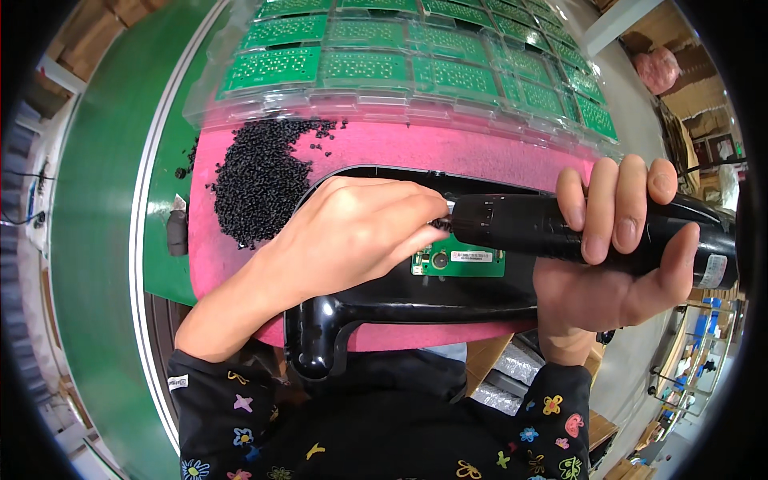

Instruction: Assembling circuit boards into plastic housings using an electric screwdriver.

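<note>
Black power driver [512, 220]: at 3 o'clock from the middle of the view, nose toward 9 o'clock; smooth, matte, barrel-shaped, with pale ticks at the collar.
Right hand [588, 292]: clamped round the driver, palm beneath and fingers curled over, presumably to carry its weight.
Left hand [360, 224]: fingertips drawn in at the nose, probably to steady or load it (tiny dark bits show there); whether they pinch those or the metal tip, I cannot tell.
Black housing [424, 314]: below the hands toward 6 o'clock, hollow side up, likely for access; glossy, rounded rim.
Green circuit board [460, 268]: inside the housing, flat, rectangular, white label.
Black pieces [260, 188]: a grainy heap at 10 o'clock, apparently screws, perhaps placed for the left hand's reach.
Pink mat [448, 152]: dull, scuffed, probably protecting the gloss.
Clear trays [240, 104]: 12 o'clock, thin plastic, pockets separating more boards [360, 68].
</note>
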